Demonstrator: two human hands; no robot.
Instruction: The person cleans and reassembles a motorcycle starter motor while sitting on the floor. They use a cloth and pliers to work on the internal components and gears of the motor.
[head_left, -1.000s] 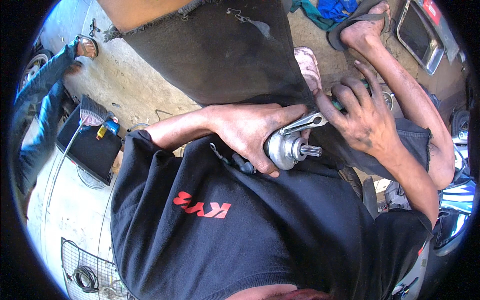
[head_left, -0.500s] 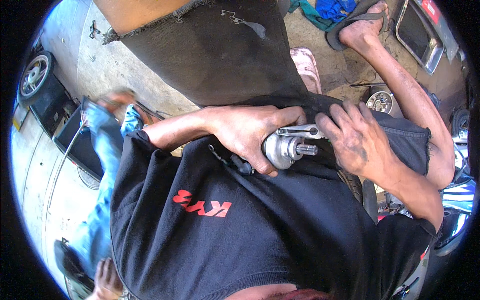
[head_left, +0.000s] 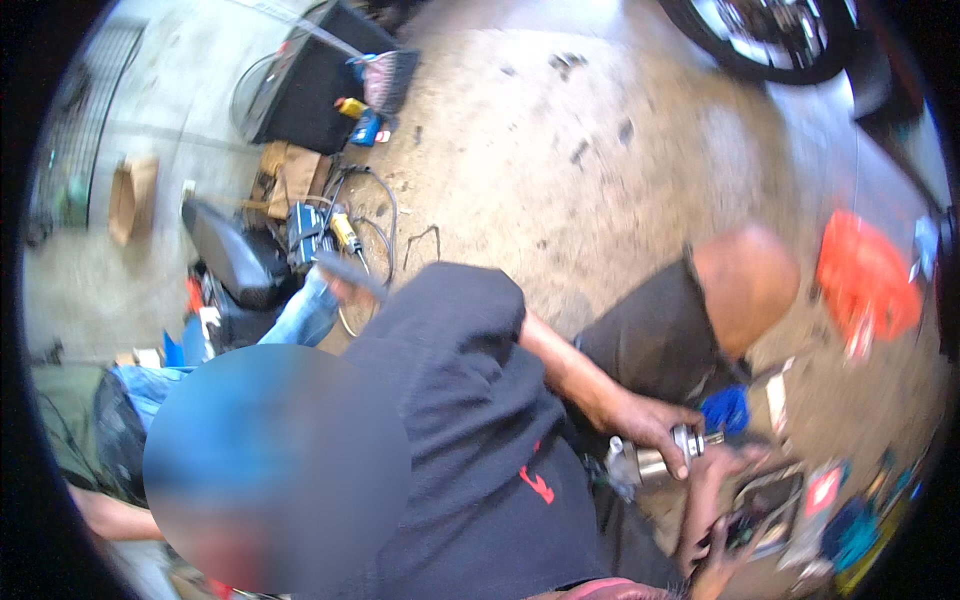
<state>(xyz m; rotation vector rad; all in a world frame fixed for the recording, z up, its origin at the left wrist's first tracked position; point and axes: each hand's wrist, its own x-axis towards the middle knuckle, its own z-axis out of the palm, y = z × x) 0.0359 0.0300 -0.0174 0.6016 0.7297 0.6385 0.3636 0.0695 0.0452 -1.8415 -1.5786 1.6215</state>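
Observation:
My left hand (head_left: pixel 648 424) is wrapped round a silver cylindrical starter motor (head_left: pixel 655 463) with a short shaft at one end. It is held low in front of my body, at the right of the view. My right hand (head_left: pixel 722 568) is down near the lower edge, apart from the motor. Its fingers look spread, though the picture is smeared there, and no object shows in them. My right foot (head_left: pixel 735 458) lies just beyond the motor. A blue cloth (head_left: pixel 725 410) is on the floor beside it.
A person (head_left: pixel 270 450) is close on my left, with a denim-clad limb (head_left: pixel 305 310). At the far left stand a black box (head_left: pixel 310 80), a motorcycle seat (head_left: pixel 235 255) and a yellow tool (head_left: pixel 345 230) among looped cables. An orange bag (head_left: pixel 865 280) and a wheel (head_left: pixel 780 40) are on the right.
The view has swung to the left, bringing the floor and the nearby person into sight. My right hand has come away from the motor; my left hand still grips it.

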